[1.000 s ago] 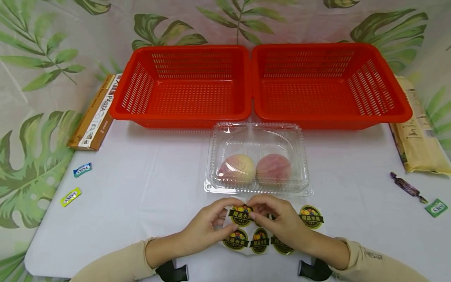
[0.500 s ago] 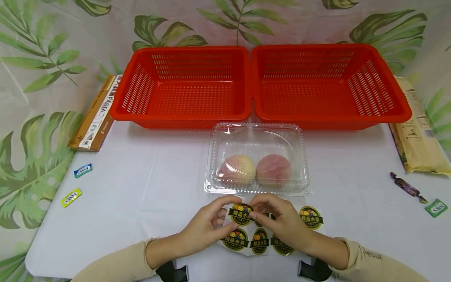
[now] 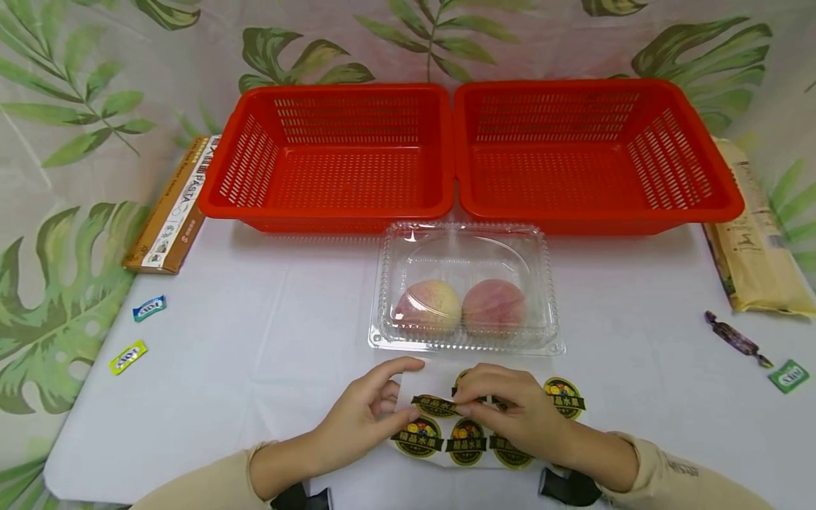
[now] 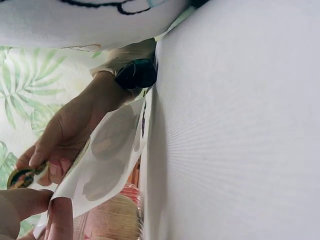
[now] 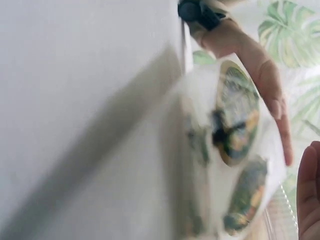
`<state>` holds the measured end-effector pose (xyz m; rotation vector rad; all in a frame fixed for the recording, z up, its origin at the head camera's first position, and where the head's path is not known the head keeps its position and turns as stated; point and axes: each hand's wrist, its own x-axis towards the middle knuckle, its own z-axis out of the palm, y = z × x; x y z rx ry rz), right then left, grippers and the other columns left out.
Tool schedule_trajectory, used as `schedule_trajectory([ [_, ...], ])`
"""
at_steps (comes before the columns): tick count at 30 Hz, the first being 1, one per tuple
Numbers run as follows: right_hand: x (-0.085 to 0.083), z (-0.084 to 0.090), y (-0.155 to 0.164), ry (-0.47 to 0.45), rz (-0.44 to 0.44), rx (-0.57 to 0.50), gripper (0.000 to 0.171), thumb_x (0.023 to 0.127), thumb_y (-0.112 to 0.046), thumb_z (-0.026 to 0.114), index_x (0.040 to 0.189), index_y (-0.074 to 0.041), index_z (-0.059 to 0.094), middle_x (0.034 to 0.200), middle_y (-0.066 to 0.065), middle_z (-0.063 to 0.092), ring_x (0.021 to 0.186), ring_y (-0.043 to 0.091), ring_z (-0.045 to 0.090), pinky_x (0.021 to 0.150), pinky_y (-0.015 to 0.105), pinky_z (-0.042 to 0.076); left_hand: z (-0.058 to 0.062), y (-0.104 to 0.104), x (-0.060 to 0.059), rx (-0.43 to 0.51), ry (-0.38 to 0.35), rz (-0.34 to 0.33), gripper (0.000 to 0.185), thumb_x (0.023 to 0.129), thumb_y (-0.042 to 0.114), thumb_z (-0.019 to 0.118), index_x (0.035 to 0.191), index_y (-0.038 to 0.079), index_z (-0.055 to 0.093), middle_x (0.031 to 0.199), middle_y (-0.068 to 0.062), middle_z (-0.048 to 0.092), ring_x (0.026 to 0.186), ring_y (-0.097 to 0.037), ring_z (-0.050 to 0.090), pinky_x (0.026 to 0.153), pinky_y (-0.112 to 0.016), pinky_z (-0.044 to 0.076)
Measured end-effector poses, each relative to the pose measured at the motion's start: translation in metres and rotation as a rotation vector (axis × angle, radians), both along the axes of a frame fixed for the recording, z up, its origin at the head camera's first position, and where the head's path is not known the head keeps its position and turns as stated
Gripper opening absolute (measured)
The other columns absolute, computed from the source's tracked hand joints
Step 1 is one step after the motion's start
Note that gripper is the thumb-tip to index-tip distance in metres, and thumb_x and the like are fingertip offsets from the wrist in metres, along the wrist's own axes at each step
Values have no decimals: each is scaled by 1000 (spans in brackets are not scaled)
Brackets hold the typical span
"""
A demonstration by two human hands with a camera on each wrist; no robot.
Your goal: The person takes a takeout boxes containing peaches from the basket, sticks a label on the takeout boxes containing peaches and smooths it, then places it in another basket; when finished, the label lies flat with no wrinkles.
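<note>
A white sheet of round black-and-gold fruit stickers [image 3: 423, 372] is up between both hands, just in front of a clear plastic clamshell box [image 3: 468, 248]. Under the box's lid lie two peaches, a yellow-pink one [image 3: 428, 304] and a redder one [image 3: 494, 304]. My left hand [image 3: 357, 411] pinches the sheet's left edge between thumb and fingers. With thumb and forefinger, my right hand [image 3: 529, 407] pinches one sticker [image 3: 436, 406], which is tilted up off the backing. The left wrist view shows that sticker [image 4: 21, 178] at the right fingertips, with the sheet's pale underside [image 4: 107, 160] beside it.
Two red plastic baskets [image 3: 325, 212] [image 3: 599, 214] stand side by side behind the box. A pasta box [image 3: 172, 205] lies at the left and a tan food packet [image 3: 758, 241] at the right. Small wrapped candies [image 3: 129, 357] [image 3: 789, 376] and a purple-wrapped candy [image 3: 738, 340] lie near the sides.
The sticker at the right fingertips has tipped up off its backing, baring white paper above it. Both hands have shifted slightly toward the person, and the sheet has tilted.
</note>
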<state>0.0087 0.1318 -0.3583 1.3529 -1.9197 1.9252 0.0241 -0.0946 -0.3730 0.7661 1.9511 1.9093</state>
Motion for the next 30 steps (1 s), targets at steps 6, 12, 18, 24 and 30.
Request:
schedule_trajectory([
  [6, 0, -11, 12, -161, 7, -54, 21, 83, 4, 60, 103, 1, 58, 91, 10, 59, 81, 16, 56, 67, 24, 50, -4, -11, -1, -138, -14, 91, 58, 80, 4, 67, 131, 11, 39, 90, -5, 56, 71, -12, 60, 63, -26, 52],
  [12, 0, -13, 16, -224, -7, -43, 28, 82, 6, 59, 109, 1, 56, 97, 10, 58, 84, 16, 56, 70, 25, 50, -2, -19, -5, -448, 242, 143, 62, 76, 15, 73, 130, 11, 42, 87, 5, 42, 65, -4, 46, 56, -16, 46],
  [18, 0, -10, 17, -246, 24, -23, 35, 80, 12, 59, 113, 2, 53, 102, 11, 56, 87, 16, 56, 71, 26, 50, 8, -20, -7, -573, 489, 154, 56, 81, 28, 67, 128, 8, 44, 85, 6, 43, 60, 1, 40, 50, -10, 36],
  [24, -4, -1, 17, -234, 33, 4, 37, 80, 11, 59, 115, 3, 51, 100, 13, 56, 83, 18, 56, 69, 28, 51, 28, -4, -23, -173, 578, 49, 49, 86, 19, 61, 125, -3, 41, 102, -8, 49, 82, -13, 55, 73, -18, 48],
  [30, -16, 21, 18, -264, -62, 65, 40, 75, 18, 61, 112, 4, 54, 103, 11, 57, 86, 17, 60, 70, 30, 51, 43, 15, -46, -4, 500, 7, 39, 80, -4, 63, 118, -4, 50, 103, -10, 53, 85, -15, 58, 72, -25, 51],
])
